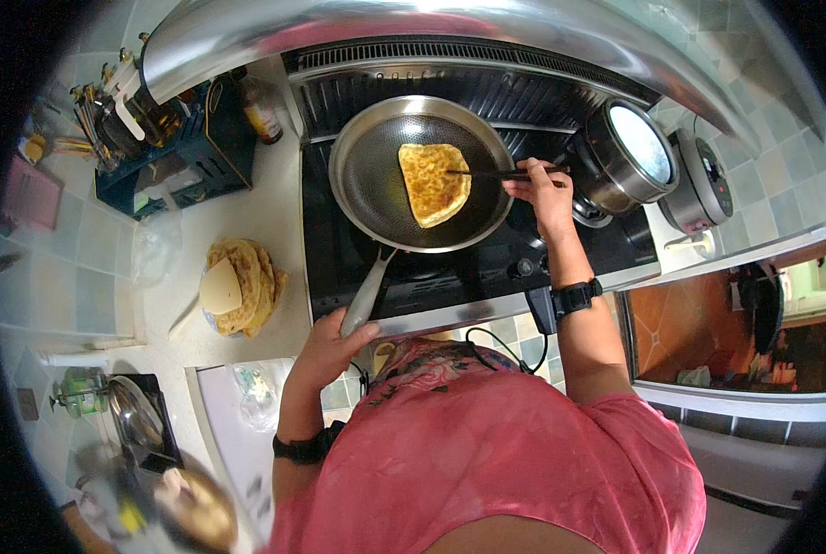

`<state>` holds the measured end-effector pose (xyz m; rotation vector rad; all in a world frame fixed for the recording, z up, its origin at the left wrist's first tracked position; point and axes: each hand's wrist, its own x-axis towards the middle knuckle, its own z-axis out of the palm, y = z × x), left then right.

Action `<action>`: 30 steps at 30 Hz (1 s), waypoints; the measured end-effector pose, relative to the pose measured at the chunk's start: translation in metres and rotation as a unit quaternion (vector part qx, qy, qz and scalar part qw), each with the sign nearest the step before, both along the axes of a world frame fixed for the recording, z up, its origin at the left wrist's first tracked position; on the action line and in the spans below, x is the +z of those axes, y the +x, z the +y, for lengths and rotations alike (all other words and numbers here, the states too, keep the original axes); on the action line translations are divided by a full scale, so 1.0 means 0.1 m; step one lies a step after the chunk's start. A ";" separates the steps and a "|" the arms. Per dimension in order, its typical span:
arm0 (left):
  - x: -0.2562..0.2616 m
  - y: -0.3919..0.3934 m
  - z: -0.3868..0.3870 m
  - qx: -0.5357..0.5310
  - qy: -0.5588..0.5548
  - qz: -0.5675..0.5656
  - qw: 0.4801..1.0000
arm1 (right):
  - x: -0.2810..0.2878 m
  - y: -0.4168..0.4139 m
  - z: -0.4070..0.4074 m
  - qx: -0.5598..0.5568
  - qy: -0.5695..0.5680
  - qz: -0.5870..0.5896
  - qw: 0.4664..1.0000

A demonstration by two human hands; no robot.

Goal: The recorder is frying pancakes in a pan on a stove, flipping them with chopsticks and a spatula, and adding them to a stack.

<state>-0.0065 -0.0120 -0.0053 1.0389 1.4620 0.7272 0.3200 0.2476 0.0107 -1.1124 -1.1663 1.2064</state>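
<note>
My left hand (333,348) grips the grey handle (367,294) of a wide frying pan (357,201) on the black cooktop (413,277). In the pan lies a browned flatbread (432,187), straight along its top and left sides and rounded at the right. My right hand (544,190) holds a pair of dark chopsticks (486,174) over the pan's right rim. Their tips reach the upper right part of the flatbread; whether they press on it or pinch it I cannot tell.
Left of the cooktop, a plate of stacked flatbreads (257,277) has a pale spatula (220,287) lying on it. A lidded pot (610,163) stands at the right, before a rice cooker (697,181). A steel range hood (441,24) overhangs the back. A bottle (261,114) stands back left.
</note>
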 end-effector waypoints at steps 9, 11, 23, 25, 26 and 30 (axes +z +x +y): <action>0.00 0.01 0.01 0.003 -0.003 0.017 1.000 | 0.06 0.03 0.01 -0.001 -0.016 -0.033 0.999; 0.00 0.02 0.00 0.005 -0.001 0.016 1.000 | 0.09 0.02 -0.04 -0.006 0.015 -0.104 0.994; 0.02 0.02 0.00 0.007 -0.007 0.024 1.000 | 0.15 0.08 -0.14 -0.027 -0.006 -0.018 0.999; 0.04 0.04 0.01 0.012 -0.004 0.017 1.000 | 0.15 0.14 -0.14 -0.044 -0.012 -0.022 0.999; 0.05 0.04 0.01 0.013 -0.002 0.016 1.000 | 0.13 0.17 -0.13 -0.055 -0.018 -0.019 0.998; -0.02 0.03 0.01 0.015 -0.004 0.008 1.000 | 0.07 0.20 -0.08 -0.064 -0.037 -0.010 0.997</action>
